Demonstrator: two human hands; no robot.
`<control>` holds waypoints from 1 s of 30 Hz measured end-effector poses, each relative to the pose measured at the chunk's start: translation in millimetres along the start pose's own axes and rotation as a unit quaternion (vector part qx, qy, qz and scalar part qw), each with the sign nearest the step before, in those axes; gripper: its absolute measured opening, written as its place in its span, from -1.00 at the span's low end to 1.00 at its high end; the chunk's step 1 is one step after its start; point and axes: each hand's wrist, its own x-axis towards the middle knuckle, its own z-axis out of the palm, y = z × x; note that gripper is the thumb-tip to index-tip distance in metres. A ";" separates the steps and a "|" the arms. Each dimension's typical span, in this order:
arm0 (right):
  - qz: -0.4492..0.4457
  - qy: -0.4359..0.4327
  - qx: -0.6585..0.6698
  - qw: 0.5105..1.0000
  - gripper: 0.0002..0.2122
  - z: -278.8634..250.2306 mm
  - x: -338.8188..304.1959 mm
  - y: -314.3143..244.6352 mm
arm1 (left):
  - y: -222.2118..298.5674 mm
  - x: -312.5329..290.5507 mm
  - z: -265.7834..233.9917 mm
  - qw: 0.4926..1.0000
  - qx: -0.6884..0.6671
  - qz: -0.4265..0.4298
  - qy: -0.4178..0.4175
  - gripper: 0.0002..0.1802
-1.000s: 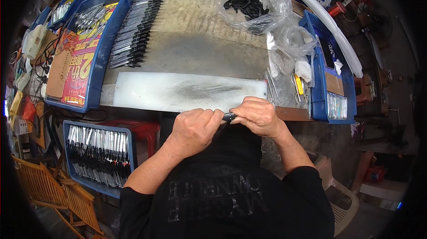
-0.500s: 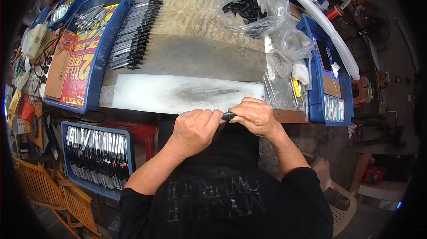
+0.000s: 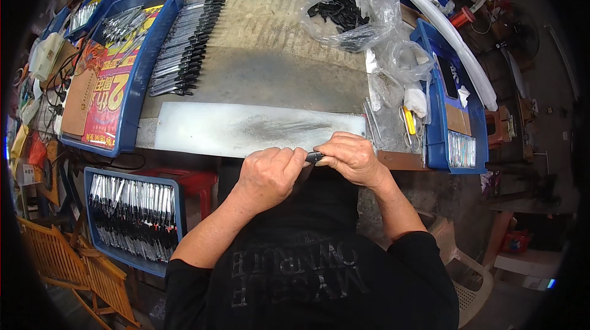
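Pinching black piece (image 3: pixel 314 157) between left hand (image 3: pixel 267 173) and right hand (image 3: pixel 351 159).
Running left-right lengthwise, near front edge of white board (image 3: pixel 203 128).

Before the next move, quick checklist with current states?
1. Two-handed hold: ok, left hand and right hand grip a small black cylindrical piece between them.
2. Whole piece undamaged: cannot tell, fingers hide part of it.
3. White rectangular board clean: not ok, dark smudges.
4. Slim black-ended pens in a row: ok, side by side.
5. Loose black parts inside transparent plastic bag: ok, visible.
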 end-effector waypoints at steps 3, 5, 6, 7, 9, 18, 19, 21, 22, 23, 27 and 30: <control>0.008 -0.001 0.005 1.000 -0.82 1.0 0.0 4.9 | -3.3 2.1 3.2 1.000 0.011 0.002 -0.002 -0.80; 0.020 -0.005 0.007 1.000 -0.81 2.9 -1.7 9.9 | -6.9 2.4 7.3 1.000 0.021 0.008 0.000 -0.80; 0.029 -0.008 0.007 1.000 -0.80 0.9 -1.1 9.7 | -7.3 3.5 8.0 1.000 0.016 0.002 0.001 -0.82; 0.025 -0.006 0.002 1.000 -0.80 -1.4 0.6 8.2 | -7.9 4.6 8.9 1.000 0.011 -0.004 0.002 -0.83; 0.056 -0.014 -0.012 0.998 -0.75 -4.8 4.2 6.7 | -11.9 5.0 12.4 1.000 0.009 -0.009 0.005 -0.84; 0.233 0.068 -0.039 0.969 -0.82 -28.3 24.7 47.7 | -41.8 7.1 30.2 0.998 0.022 -0.057 -0.006 -0.86; 0.232 0.068 -0.040 0.969 -0.82 -30.0 30.7 55.1 | -42.0 6.8 31.5 0.998 0.013 -0.065 -0.004 -0.85; 0.211 0.086 -0.089 0.970 -0.82 -30.2 41.3 78.0 | -42.6 6.0 32.8 0.997 0.004 -0.074 -0.001 -0.85; 0.209 0.086 -0.091 0.970 -0.82 -30.4 47.2 88.4 | -42.3 6.4 31.9 0.997 0.003 -0.077 -0.002 -0.85; 0.202 0.088 -0.120 0.968 -0.83 -29.9 52.8 99.7 | -41.9 6.8 30.8 0.997 0.002 -0.080 -0.003 -0.86; 0.176 0.085 -0.205 0.959 -0.85 -24.2 71.4 146.6 | -41.3 7.1 32.6 0.996 0.002 -0.086 -0.004 -0.86; 0.144 0.081 -0.243 0.956 -0.88 -20.7 80.3 164.2 | -41.0 7.0 32.0 0.996 -0.003 -0.092 -0.012 -0.86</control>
